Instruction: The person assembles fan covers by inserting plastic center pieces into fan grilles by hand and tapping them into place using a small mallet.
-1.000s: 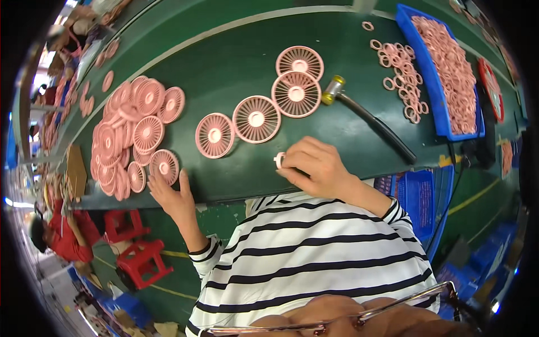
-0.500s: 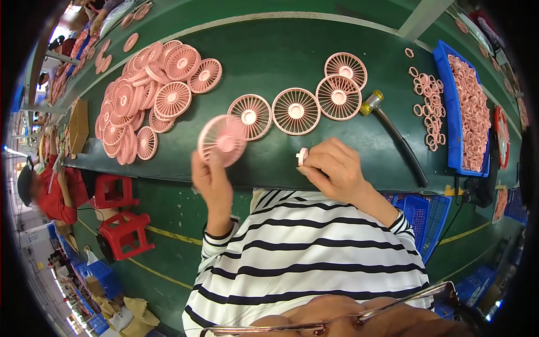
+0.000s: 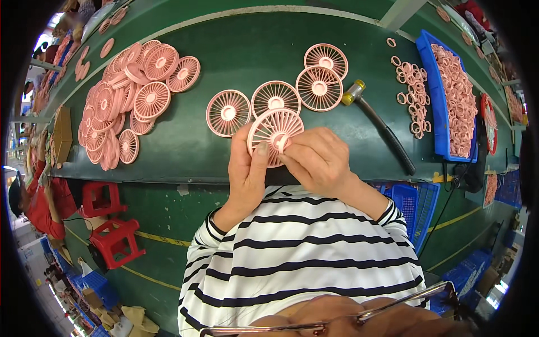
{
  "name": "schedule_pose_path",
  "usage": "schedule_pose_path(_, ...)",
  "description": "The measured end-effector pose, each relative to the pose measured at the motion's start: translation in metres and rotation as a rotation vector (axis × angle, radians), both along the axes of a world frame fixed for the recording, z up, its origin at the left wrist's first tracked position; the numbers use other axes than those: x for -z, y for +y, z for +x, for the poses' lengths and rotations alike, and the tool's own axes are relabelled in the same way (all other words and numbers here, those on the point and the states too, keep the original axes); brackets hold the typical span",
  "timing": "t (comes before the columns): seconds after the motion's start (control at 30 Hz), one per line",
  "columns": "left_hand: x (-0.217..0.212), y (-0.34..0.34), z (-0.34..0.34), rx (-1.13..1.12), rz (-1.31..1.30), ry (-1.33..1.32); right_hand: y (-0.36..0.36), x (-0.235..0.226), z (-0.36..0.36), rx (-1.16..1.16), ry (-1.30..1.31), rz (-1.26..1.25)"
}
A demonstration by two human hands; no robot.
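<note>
My left hand (image 3: 247, 171) grips a round pink fan grille (image 3: 276, 124) by its left rim, the thumb lying on its face near the hub. My right hand (image 3: 321, 163) pinches a small pink ring (image 3: 282, 144) against the hub of that grille. Whether the ring is seated there, I cannot tell; my fingers partly cover it. Just beyond lie several loose grilles, among them one at the left (image 3: 228, 113), one partly behind the held grille (image 3: 275, 96), and two overlapping ones, the nearer one (image 3: 319, 88) lying over the other.
A heap of pink grilles (image 3: 151, 98) covers the table's left part. To the right lie a mallet (image 3: 382, 123) with yellow faces, loose pink rings (image 3: 414, 95) and a blue tray (image 3: 442, 132) full of rings. Red stools (image 3: 117, 241) stand on the floor; a person in red (image 3: 48, 205) is at the left.
My left hand has brought the grille rightward in front of me. The ring in my right hand has moved left and now meets the grille's hub. The whole view has shifted slightly.
</note>
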State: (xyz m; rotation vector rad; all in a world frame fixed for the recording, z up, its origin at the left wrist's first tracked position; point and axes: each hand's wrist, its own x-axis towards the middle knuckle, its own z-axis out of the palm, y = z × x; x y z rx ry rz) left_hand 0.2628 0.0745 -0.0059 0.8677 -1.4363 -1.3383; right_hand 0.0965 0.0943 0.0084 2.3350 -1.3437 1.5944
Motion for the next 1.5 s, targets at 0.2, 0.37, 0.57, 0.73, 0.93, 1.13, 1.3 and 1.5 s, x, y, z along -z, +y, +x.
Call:
schedule_pose_path(0.2,0.003,-0.02,0.02,-0.406,-0.264,-0.115,0.001,0.005,-0.014,0.082,-0.018,0.094)
schedule_pose_path(0.37,0.02,-0.044,0.069,-0.759,-0.416,-0.446,0.001,0.009,-0.015,0.098,-0.067,0.159)
schedule_pose_path(0.57,0.02,-0.042,0.047,-0.468,-0.675,-0.836,0.005,0.011,-0.011,0.069,-0.013,0.204)
schedule_pose_path(0.73,0.021,-0.051,0.034,-0.31,-0.617,-0.763,0.008,0.008,-0.008,0.048,0.006,0.221)
schedule_pose_path(0.93,0.015,-0.121,0.099,-0.888,-0.532,-1.1,0.004,0.01,-0.007,0.042,0.002,0.227)
schedule_pose_path(1.13,0.02,-0.142,0.132,-0.873,-0.329,-1.24,-0.002,0.011,-0.001,0.012,0.002,0.26)
schedule_pose_path(1.3,0.032,-0.105,0.111,-0.786,-0.599,-0.868,-0.004,0.01,0.0,-0.007,0.008,0.273)
schedule_pose_path(1.5,0.025,-0.042,0.059,-0.605,-0.367,-0.366,-0.008,0.001,0.005,-0.07,0.013,0.207)
